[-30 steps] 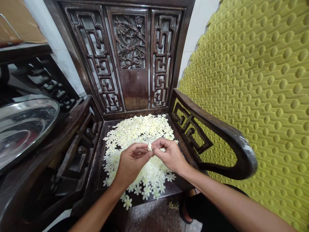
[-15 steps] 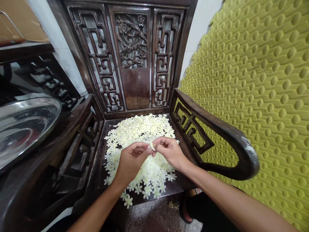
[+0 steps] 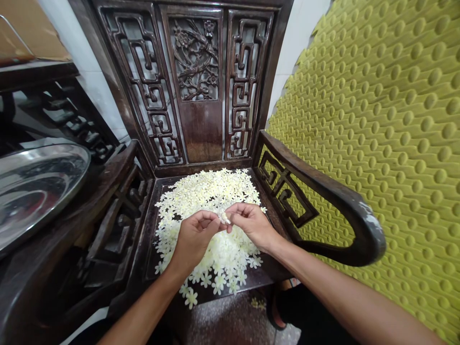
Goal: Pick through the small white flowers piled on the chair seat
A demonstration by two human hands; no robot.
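Between my fingertips is a small white flower point(image 3: 225, 218), partly covered by the fingers. My left hand point(image 3: 199, 235) pinches it from the left, thumb against the fingers. From the right, my right hand point(image 3: 251, 224) pinches it too, and the fingertips of both hands nearly meet. Beneath them a heap of loose pale yellow-white flowers point(image 3: 215, 189) is spread over the dark wooden chair seat point(image 3: 167, 187). One flower point(image 3: 191, 298) lies at the seat's front edge. Fine detail of the pinched flower is too small to make out.
The chair's carved back point(image 3: 201, 129) rises behind the flowers, with a curved armrest point(image 3: 323, 187) on the right. A shiny metal tray point(image 3: 72, 191) rests at the left armrest. A yellow bumpy foam sheet point(image 3: 395, 143) stands along the right. Some small bits point(image 3: 258, 303) lie on the floor.
My left fingers have shifted slightly around the pinched flower, and more white petal shows between the hands. The right hand keeps nearly the same place.
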